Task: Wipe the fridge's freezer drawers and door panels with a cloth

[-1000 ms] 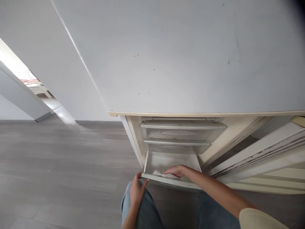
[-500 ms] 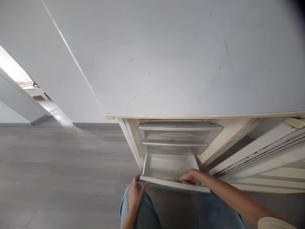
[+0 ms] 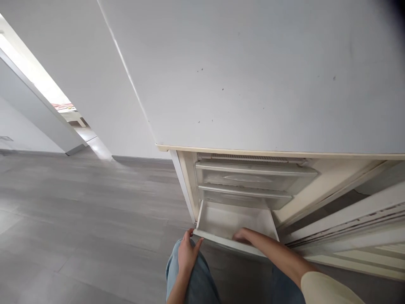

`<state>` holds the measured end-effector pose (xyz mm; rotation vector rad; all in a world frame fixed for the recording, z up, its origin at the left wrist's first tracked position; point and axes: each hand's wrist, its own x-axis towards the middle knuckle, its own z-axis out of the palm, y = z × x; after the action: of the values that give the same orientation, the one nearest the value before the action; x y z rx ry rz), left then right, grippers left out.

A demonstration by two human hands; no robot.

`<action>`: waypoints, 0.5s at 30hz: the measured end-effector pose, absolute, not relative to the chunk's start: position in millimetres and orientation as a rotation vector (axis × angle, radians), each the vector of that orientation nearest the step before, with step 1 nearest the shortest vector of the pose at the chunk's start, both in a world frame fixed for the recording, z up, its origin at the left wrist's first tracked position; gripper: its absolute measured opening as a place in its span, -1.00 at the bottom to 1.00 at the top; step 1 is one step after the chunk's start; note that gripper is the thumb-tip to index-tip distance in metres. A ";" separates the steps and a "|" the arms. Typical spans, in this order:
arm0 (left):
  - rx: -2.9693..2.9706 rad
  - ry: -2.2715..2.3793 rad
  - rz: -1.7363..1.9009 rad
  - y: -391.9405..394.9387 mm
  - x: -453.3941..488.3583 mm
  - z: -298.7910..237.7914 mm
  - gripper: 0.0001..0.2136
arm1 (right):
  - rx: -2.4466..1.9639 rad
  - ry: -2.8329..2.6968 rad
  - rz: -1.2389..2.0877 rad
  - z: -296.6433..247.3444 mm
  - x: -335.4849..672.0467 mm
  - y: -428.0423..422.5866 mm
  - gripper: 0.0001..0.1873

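Nearest to you: both knees in blue jeans (image 3: pixel 193 278), cut off by the lower edge. Your left hand (image 3: pixel 187 254) lies on the left knee, fingers relaxed and loosely spread, holding nothing; its fingertips sit just beside the front left corner of the pulled-out drawer (image 3: pixel 221 219), and whether they touch it cannot be read.

Your right hand (image 3: pixel 243 234) reaches over the drawer's front rim into the tray. Only its back and knuckles show; the fingers curl down behind the rim, so you cannot tell whether it is closed on something or merely pressing on the drawer floor. The forearm runs back to a pale sleeve (image 3: pixel 329 289), clipped at the bottom edge.

The drawer is the lowest of three in the open freezer compartment (image 3: pixel 186 181), drawn out toward you, white floor bare where visible; the near strip of floor is hidden by rim and hand. Above it, two closed drawers (image 3: pixel 253 179) with translucent fronts; contents not discernible.

Right: the open door (image 3: pixel 354 223), only partly in view. Above: the grey upper door (image 3: pixel 253 71), speckled with small dark spots. Left, far: grey plank floor (image 3: pixel 79 211), white wall, and a bright doorway (image 3: pixel 60 101), whose interior is too small to make out.
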<state>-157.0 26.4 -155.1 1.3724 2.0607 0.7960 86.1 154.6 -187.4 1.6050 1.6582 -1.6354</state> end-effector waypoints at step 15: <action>1.399 2.044 0.791 30.0 -158.6 -149.6 -0.59 | 1.282 1.692 -1.890 -141.1 -5.8 191.2 -0.76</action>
<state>-158.6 30.0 -149.6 1.3985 2.0442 0.7906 -5.8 191.2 -141.1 1.2822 1.6919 -1.8901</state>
